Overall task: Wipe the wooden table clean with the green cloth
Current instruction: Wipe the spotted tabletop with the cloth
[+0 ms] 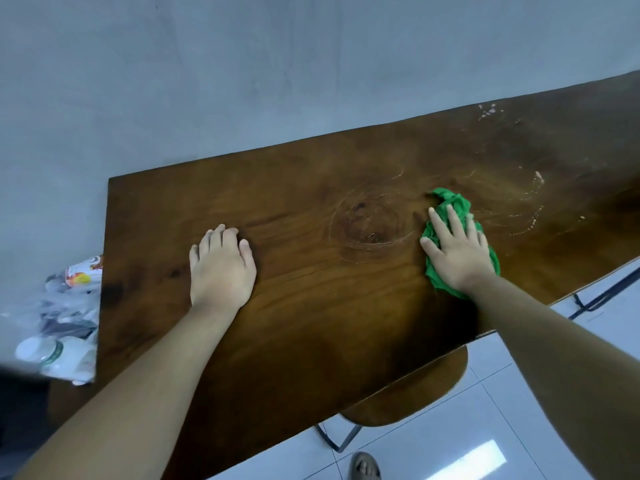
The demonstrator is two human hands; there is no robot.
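While the right hand (459,252) presses flat, fingers spread, on the green cloth (450,202) and the left hand (221,268) rests open on the table (311,323), the bunched cloth could smear the pale streaks (526,199) far right.

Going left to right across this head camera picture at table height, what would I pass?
Bag of plastic bottles beside the table's left edge → left hand flat on the wooden table → faint ring marks → right hand pressing the green cloth → whitish smears.
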